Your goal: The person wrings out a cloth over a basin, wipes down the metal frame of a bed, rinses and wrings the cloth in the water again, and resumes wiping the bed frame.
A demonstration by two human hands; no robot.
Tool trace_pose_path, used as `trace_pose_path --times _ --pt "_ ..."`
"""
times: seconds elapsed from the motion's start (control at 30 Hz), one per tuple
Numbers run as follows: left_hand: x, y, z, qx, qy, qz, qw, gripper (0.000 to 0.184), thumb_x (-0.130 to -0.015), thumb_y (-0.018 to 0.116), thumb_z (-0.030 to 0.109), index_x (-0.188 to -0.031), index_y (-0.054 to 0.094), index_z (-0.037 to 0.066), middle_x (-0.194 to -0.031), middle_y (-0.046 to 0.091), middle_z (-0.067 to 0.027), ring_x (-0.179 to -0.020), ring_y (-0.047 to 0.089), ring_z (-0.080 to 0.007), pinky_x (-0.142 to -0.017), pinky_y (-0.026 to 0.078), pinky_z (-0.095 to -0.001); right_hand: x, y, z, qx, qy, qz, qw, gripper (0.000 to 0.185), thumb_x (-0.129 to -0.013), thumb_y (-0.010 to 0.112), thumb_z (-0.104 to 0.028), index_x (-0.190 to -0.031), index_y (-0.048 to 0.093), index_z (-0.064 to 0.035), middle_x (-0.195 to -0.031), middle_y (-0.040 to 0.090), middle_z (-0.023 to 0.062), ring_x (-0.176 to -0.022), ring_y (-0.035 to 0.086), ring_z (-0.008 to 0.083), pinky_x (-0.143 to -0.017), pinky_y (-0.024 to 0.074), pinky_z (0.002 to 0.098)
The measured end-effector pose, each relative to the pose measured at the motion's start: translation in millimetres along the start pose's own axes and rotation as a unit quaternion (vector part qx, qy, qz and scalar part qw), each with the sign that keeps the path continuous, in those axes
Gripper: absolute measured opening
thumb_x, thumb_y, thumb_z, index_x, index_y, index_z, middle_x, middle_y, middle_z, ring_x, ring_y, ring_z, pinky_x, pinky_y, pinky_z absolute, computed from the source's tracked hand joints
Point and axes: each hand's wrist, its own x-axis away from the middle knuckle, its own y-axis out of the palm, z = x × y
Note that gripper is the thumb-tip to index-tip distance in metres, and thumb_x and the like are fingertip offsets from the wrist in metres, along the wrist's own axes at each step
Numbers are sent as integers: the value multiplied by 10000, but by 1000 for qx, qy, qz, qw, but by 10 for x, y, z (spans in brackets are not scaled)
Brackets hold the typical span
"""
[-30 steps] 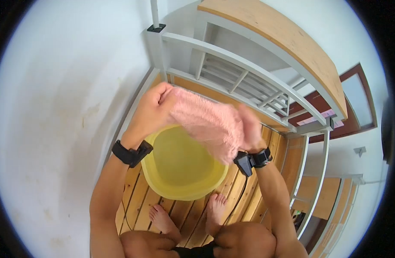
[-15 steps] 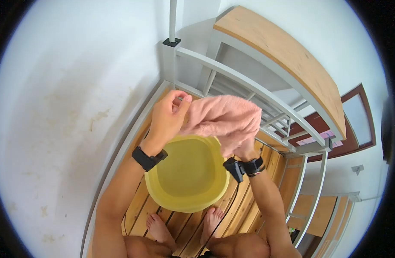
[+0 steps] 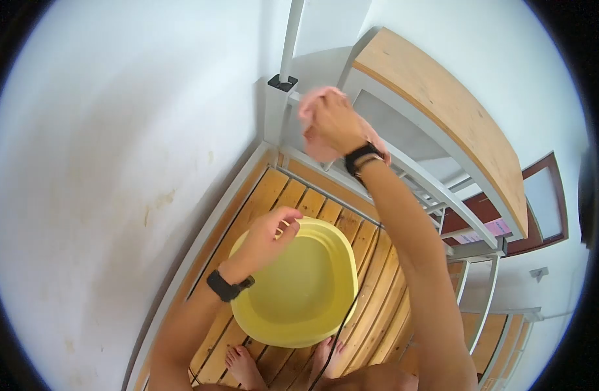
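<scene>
1. Gripping the pink cloth [image 3: 320, 150], bunched up, in the closed right hand [image 3: 334, 120], in front of the grey rail [image 3: 452, 207]; cannot tell whether touching it.
2. Squeezed for space up there, between the grey post [image 3: 276, 116] and the wooden top's [image 3: 436, 91] edge.
3. Holding nothing in the left hand [image 3: 272, 236], half open with loosely curled fingers, over the yellow basin's [image 3: 349, 280] far-left rim.
4. Roomier above the basin's mouth and over the slatted floor [image 3: 381, 306] to its right.
</scene>
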Motion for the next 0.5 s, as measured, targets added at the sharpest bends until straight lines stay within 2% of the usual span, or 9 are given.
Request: trace_pose_path --times 0.07,0.13,0.17,0.23,0.27,0.33,0.37,0.5 --pt "-11 11 16 -5 10 4 1000 264 -1009 589 204 -1156 611 -14 -990 688 -93 -862 660 -155 -771 529 -296 -406 371 -143 5 3 33 999 330 -823 630 -219 -1067 622 3 -1045 639 203 -1025 623 361 -889 502 425" --pt "-29 38 58 23 -24 9 999 266 -1010 585 198 -1166 607 -16 -993 685 -93 -865 658 -155 -768 526 -289 -624 472 -244 81 93 -101 987 306 -828 626 -254 -1038 622 -31 -974 690 132 -941 692 325 -743 577 436" --pt "-42 75 74 27 -28 2 999 266 -1010 585 198 -1166 607 -16 -993 685 -93 -865 658 -155 -768 526 -289 -563 434 -183 82 96 -109 986 306 -828 626 -254 -1038 622 -31 -974 690 132 -941 692 325 -743 577 436" --pt "-70 125 114 62 -49 14 997 259 -1014 573 185 -1179 602 -13 -1009 683 -97 -866 657 -155 -772 526 -292 -477 231 -91 -24 50 -132 990 321 -876 599 -269 -1096 595 -35 -915 702 128 -854 716 330 -667 590 438" --pt "-97 154 103 62 -44 15 997 259 -1014 573 185 -1179 602 -13 -1009 683 -97 -866 657 -155 -772 526 -292 -494 197 -61 -20 50 -129 990 321 -876 599 -269 -1096 595 -35 -915 702 128 -854 716 330 -667 590 438" --pt "-88 204 73 62 1 -8 998 246 -1016 556 154 -1190 599 -13 -1021 679 -97 -881 655 -159 -791 523 -294 -441 180 -74 -69 82 -102 989 306 -920 542 -254 -1121 590 -27 -1031 701 176 -944 713 323 -744 590 459" --pt "-37 224 68 61 -7 -14 998 246 -1016 556 154 -1190 599 -13 -1021 679 -97 -881 655 -159 -791 523 -294 -332 170 -99 -76 88 -107 987 306 -920 542 -254 -1121 590 -27 -1031 701 176 -944 713 323 -744 590 459" --pt "-52 253 50 53 -3 -32 998 218 -1013 529 101 -1185 597 -15 -1049 665 -103 -938 645 -167 -822 519 -294 214 3 291 -39 39 -120 991 329 -939 521 -245 -1173 552 -16 -1088 685 183 -938 708 340 -741 585 474"
